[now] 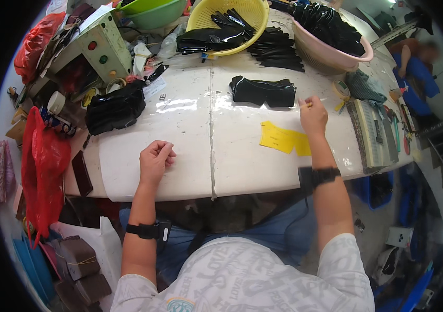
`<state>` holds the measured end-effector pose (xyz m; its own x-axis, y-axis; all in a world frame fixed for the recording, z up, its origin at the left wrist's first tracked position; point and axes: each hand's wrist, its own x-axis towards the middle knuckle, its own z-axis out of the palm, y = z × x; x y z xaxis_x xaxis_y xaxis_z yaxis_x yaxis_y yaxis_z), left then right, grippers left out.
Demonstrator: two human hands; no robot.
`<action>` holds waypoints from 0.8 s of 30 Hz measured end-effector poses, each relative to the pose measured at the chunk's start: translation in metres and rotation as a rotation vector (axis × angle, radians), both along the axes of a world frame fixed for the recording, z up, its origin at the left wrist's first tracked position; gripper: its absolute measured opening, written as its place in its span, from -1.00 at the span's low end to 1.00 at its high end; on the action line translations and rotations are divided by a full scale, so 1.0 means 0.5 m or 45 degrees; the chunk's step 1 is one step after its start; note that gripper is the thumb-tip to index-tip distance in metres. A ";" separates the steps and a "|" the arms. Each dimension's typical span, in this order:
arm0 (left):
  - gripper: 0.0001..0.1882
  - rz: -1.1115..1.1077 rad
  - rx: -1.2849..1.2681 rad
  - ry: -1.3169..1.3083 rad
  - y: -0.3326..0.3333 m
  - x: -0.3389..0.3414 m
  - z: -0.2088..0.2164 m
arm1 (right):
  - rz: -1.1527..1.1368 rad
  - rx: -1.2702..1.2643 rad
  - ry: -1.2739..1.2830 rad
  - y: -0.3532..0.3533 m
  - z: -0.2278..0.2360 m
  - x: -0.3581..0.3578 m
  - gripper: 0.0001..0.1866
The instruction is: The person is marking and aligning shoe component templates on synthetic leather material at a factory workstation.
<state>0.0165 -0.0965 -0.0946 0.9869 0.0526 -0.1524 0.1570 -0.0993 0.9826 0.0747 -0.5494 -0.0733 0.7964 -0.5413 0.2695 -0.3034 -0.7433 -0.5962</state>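
Observation:
My right hand (313, 116) is closed on a small yellowish stick (306, 105), just right of a stack of shiny black cut pieces (263, 92). The stick is too small to name more closely. Below that hand lies a yellow cut-out template (277, 138), partly covered by my right forearm. On the left half of the white table (180, 130), my left hand (156, 160) rests with its fingers curled in, and nothing shows between them. Farther left sits a bundle of black glossy pieces (116, 108).
At the back stand a yellow basket (198, 15) and a pink basket (312, 51), both with black pieces. A control box (104, 49) with buttons and a red bag (44, 171) are on the left. A tray (369, 132) lies right. Another person (414, 62) sits beyond.

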 end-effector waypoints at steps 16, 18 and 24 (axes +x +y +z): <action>-0.85 -0.010 -0.054 -0.026 0.004 -0.001 -0.011 | -0.013 0.024 0.148 0.057 -0.036 -0.225 -0.57; -0.86 -0.015 -0.060 -0.038 0.003 -0.002 -0.006 | -0.040 -0.142 0.197 0.069 -0.020 -0.217 -0.55; -0.87 0.016 -0.093 0.001 0.019 -0.010 -0.011 | 0.426 -0.130 0.225 0.144 -0.040 -0.195 -0.52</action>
<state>0.0117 -0.0871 -0.1001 0.9861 0.0537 -0.1571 0.1586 -0.0253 0.9870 -0.0228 -0.4775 -0.0932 0.9633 -0.2216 0.1515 -0.1259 -0.8713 -0.4743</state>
